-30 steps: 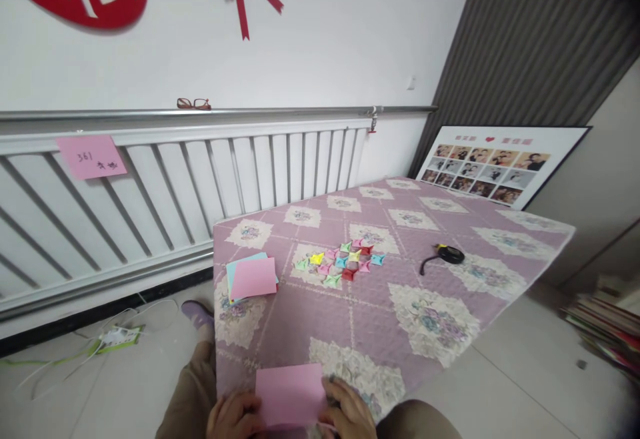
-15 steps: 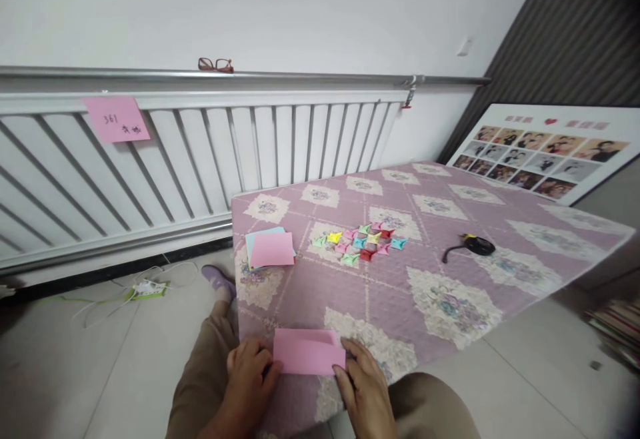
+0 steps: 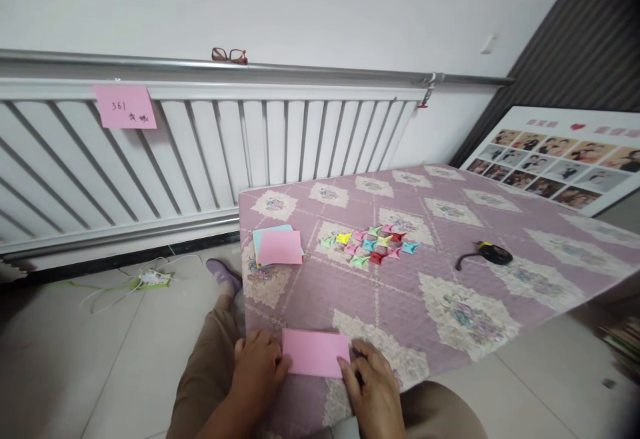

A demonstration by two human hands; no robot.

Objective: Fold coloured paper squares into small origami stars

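Note:
A pink sheet of paper [image 3: 316, 353], folded into a long rectangle, lies at the near edge of the cloth-covered table. My left hand [image 3: 259, 367] has its curled fingers and thumb at the paper's left end. Opposite it, my right hand [image 3: 374, 378] grips the right end, with the thumb on top near the lower corner. Beyond them, at the table's left side, a stack of coloured paper [image 3: 281, 247] has a pink sheet uppermost. Several small folded paper pieces [image 3: 370, 244] in various colours sit in rows farther right.
A black tape measure [image 3: 495, 253] with a strap rests on the floral tablecloth [image 3: 320, 292]. Behind the table runs a white radiator [image 3: 280, 139] bearing a pink note [image 3: 126, 106]. Glasses [image 3: 229, 56] perch on the pipe. A photo board [image 3: 555, 159] leans at right; a power strip [image 3: 154, 280] with cables lies on the floor.
The pink paper's upper layer now lies more evenly over the lower one. Both hands stay at its ends. The whole view has shifted slightly, so things appear farther right.

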